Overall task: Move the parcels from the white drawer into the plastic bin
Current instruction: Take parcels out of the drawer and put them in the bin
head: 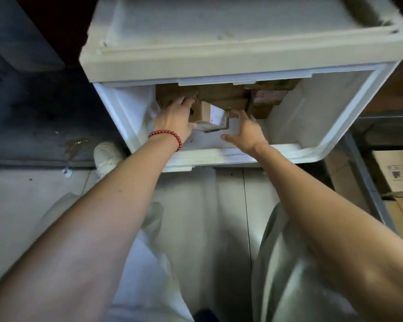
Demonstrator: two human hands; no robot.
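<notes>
The white drawer (316, 126) is pulled out of a white cabinet (219, 43) in front of me. Brown cardboard parcels (221, 96) are stacked at its back, half under the cabinet top. A small parcel with a white label (211, 115) lies in front of them. My left hand (175, 117), with a red bead bracelet at the wrist, rests against the small parcel's left side. My right hand (244, 131) hovers at its right side with fingers spread, touching or nearly touching it. The plastic bin is out of view.
A parcel with red print (265, 96) sits at the drawer's back right. Cardboard boxes (396, 173) stand on a shelf at the right. My legs and a white shoe (107, 156) are below the drawer on the pale floor.
</notes>
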